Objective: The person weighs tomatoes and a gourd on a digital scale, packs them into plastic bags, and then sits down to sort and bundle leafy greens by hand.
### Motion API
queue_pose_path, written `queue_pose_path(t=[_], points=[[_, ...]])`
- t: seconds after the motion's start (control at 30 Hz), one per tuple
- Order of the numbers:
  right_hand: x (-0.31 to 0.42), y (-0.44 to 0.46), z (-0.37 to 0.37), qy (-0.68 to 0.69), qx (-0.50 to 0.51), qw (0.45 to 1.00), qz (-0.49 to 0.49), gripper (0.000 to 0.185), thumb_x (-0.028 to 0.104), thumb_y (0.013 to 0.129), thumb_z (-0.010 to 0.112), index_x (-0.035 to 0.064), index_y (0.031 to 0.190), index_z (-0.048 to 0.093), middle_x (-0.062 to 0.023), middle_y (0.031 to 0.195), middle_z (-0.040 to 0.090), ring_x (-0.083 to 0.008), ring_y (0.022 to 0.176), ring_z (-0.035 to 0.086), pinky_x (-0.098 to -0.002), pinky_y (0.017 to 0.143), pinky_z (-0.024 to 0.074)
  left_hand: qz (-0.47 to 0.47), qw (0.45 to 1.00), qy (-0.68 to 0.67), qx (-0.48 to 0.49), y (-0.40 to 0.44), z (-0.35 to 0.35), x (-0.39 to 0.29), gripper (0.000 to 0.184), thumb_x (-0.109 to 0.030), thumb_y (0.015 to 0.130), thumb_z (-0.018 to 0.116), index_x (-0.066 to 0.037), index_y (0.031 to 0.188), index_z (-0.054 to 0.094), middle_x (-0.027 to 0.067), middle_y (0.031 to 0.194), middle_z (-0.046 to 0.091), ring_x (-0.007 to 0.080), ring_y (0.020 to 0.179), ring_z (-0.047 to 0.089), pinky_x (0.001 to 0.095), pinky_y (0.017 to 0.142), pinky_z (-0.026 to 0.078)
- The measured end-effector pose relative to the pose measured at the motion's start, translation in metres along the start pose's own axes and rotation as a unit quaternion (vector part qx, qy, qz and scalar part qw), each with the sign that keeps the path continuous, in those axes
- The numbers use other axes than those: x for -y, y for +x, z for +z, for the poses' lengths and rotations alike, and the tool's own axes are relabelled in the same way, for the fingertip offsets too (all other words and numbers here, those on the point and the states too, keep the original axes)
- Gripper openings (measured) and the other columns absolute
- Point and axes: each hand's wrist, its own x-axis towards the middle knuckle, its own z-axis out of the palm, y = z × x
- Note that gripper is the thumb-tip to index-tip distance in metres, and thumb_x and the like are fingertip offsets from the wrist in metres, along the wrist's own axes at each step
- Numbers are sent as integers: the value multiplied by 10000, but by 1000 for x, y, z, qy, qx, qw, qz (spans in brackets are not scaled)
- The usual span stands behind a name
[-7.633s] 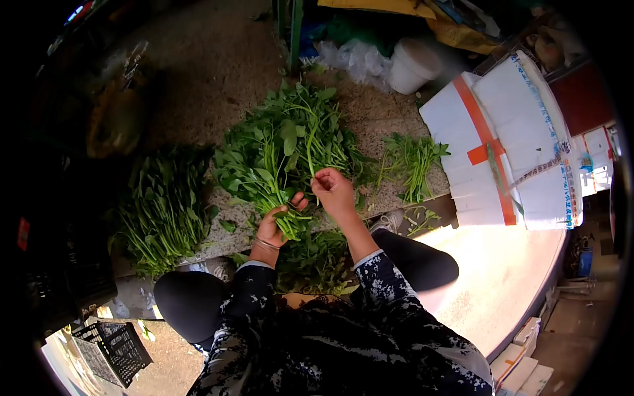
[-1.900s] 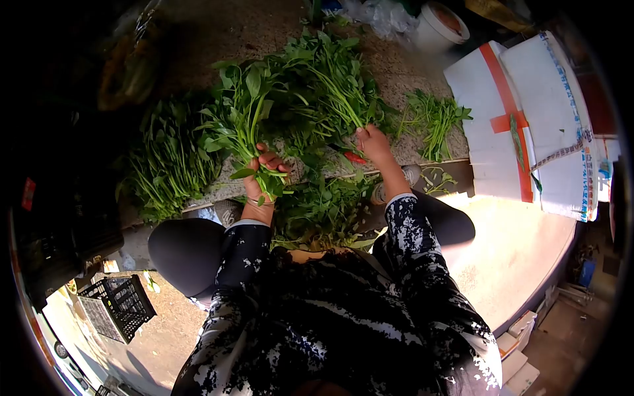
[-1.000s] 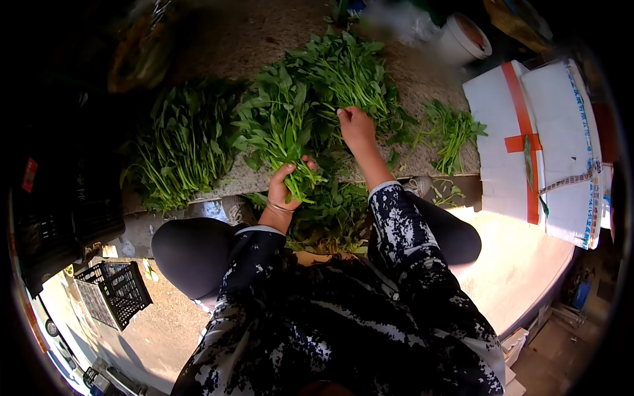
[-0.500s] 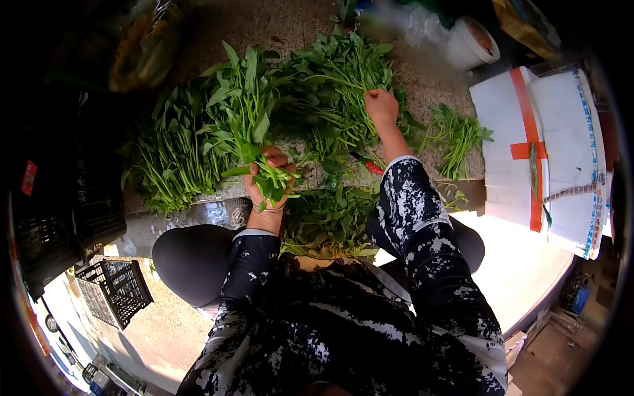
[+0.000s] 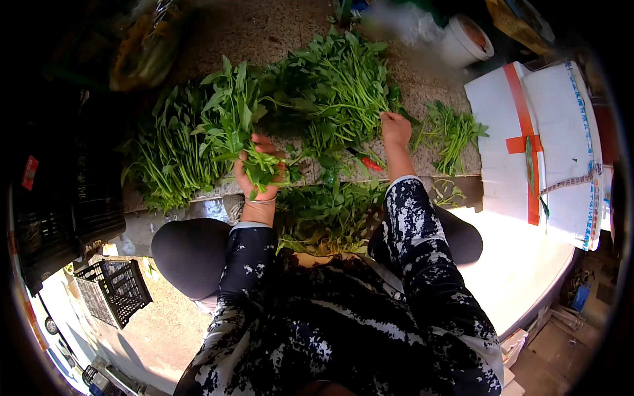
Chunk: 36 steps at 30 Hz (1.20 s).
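My left hand (image 5: 254, 175) is wrapped round the stem ends of a bunch of water spinach (image 5: 231, 109), its leaves pointing away from me. Beside it on the left lies a row of more leafy stems (image 5: 175, 148). At the right edge of a large heap of water spinach (image 5: 337, 82), the fingers of my right hand (image 5: 396, 130) are pinched together on a stem whose end they partly hide. Between my hands, a knife with a red handle (image 5: 371, 164) lies on the stone ledge (image 5: 413, 158).
A smaller clump of greens (image 5: 456, 135) lies right of my right hand, next to a white foam box (image 5: 502, 142) with red tape. Loose leaves (image 5: 330, 218) are piled below the ledge. A white bucket (image 5: 465, 41) stands far right, a black crate (image 5: 113, 290) lower left.
My right hand has moved down and slightly right along the heap's edge. My left hand has shifted a little left, with the bunch lower and tilted left.
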Motion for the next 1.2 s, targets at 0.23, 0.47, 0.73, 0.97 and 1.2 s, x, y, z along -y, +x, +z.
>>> queue_pose_path(t=[0.23,0.47,0.73,0.97,1.2], points=[[1,3,-19,482,8,853,203,233,166,798,575,13,972,551,-73,874,608,-162,722,588,-264,554,432,49,996,-14,72,5,37,-10,336,-138,724,612,-101,1033,485,-7,1022,541,102,820,543,258,651,328],[44,-94,-8,611,259,744,75,234,122,783,581,108,1013,537,-33,1009,590,-149,892,552,-257,666,410,-25,994,65,-83,-3,-20,-1,575,-144,767,553,-67,1278,302,6,973,554,161,878,547,348,738,443],[14,-163,43,309,253,913,-82,176,6,783,565,-15,957,577,-83,869,625,-95,782,575,-205,686,448,-95,941,249,-208,-16,-52,18,478,-150,764,522,2,1197,392,167,1133,498,283,981,521,409,838,439],[-9,-152,45,224,301,923,-91,186,91,780,587,-3,938,608,-69,822,631,-85,707,563,-223,631,447,-86,940,227,-240,-13,-37,33,356,-154,786,536,19,1090,468,141,1031,556,265,909,559,395,799,467],[-2,-83,26,45,48,990,-122,220,198,809,565,18,925,617,-94,781,630,-188,672,592,-308,620,471,-102,949,194,-225,-17,-52,23,324,-126,778,522,-13,1079,486,101,1015,538,249,966,518,389,807,459]])
